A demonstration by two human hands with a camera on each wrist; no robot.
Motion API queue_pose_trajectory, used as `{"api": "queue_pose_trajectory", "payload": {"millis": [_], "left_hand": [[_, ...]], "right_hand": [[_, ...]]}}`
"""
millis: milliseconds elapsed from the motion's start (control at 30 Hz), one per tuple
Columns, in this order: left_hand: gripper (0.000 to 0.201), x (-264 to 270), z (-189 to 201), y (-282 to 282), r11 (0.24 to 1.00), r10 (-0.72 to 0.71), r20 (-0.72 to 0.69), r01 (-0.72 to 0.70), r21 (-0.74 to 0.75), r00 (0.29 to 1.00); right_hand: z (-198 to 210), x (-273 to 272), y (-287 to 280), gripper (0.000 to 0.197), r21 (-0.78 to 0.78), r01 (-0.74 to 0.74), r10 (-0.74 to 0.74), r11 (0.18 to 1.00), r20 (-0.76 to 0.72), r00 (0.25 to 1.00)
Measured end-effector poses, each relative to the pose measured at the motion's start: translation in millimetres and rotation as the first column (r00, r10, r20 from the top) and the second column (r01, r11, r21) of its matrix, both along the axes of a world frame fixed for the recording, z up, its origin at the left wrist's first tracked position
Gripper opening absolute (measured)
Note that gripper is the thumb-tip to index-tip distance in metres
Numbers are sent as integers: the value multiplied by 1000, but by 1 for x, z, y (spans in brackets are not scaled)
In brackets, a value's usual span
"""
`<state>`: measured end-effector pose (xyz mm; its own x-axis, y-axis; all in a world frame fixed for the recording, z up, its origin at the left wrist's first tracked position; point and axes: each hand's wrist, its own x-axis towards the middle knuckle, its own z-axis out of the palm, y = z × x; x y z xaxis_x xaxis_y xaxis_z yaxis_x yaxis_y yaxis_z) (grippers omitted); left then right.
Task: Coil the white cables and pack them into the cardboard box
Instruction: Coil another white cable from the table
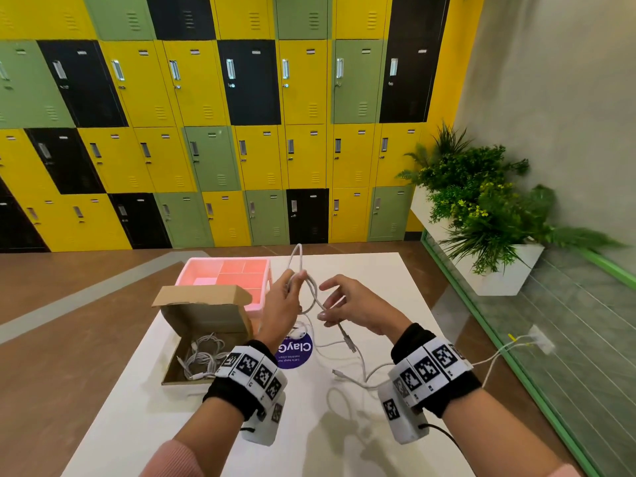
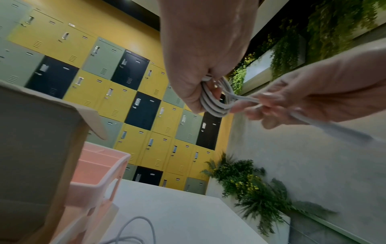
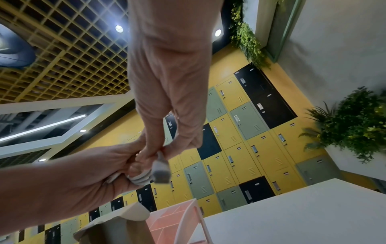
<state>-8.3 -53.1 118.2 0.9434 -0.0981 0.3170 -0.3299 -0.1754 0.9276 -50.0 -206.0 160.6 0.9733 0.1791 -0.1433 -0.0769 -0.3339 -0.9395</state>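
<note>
Held up at centre frame above a white table [image 1: 344,442]: a thin white cable [image 1: 311,297], smooth and pale grey-white, partly wound into several loops, one loop arching up past the fingers. Left hand [image 1: 280,311] curled around the gathered loops, thumb and fingers closed on them; in the left wrist view, three or four strands [image 2: 213,105] bunched side by side in that grip. Right hand [image 1: 358,309] just right of it, thumb and forefinger pinching the cable's loose tail, other fingers relaxed and spread. Hanging below the right hand, a short free end with a metal connector [image 1: 349,342], blurred in the right wrist view. At lower left of centre, an open cardboard box [image 1: 206,315], lid flap raised, with coiled white cables [image 1: 203,356] already lying inside. Behind the box, toward upper centre, a pink divided tray [image 1: 237,270]. On the table beneath the hands, more loose white cables [image 1: 358,373] trailing toward the right edge. Under the left wrist, a round purple sticker [image 1: 294,351] with white lettering, seen upside down and partly covered, reading "ClayG"; smaller lines beneath too small to read with certainty.
</note>
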Motion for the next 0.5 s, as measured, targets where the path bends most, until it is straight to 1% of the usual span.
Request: {"api": "queue_pose_trajectory", "payload": {"millis": [33,100,167,200,300,400,467,500], "left_hand": [[28,5,-3,5,999,45,3,-45,-2,999],[26,15,-6,17,991,131,8,-131,-12,991],[29,23,-9,29,983,182,11,-182,-14,983],[30,26,-11,34,982,189,12,-189,-6,982],[24,30,-19,39,984,174,15,-175,25,985],[28,28,-25,37,978,208,-11,-208,-9,978],[32,26,-26,37,971,233,-34,-234,-42,972],[34,27,-28,39,968,242,-45,-245,-55,969]], "right_hand": [[0,-1,-4,54,-3,-31,31,1000,2,1000],[2,-3,-13,48,-95,-124,126,988,13,992],[4,-5,-20,37,-205,-217,229,955,39,973],[5,-5,-24,33,-230,-237,257,944,57,965],[8,-4,-31,24,-205,-234,260,950,114,959],[10,-3,-37,16,-173,-265,286,949,114,951],[11,-4,-40,15,-145,-289,306,946,119,944],[12,-5,-41,16,-108,-296,309,949,128,943]]}}
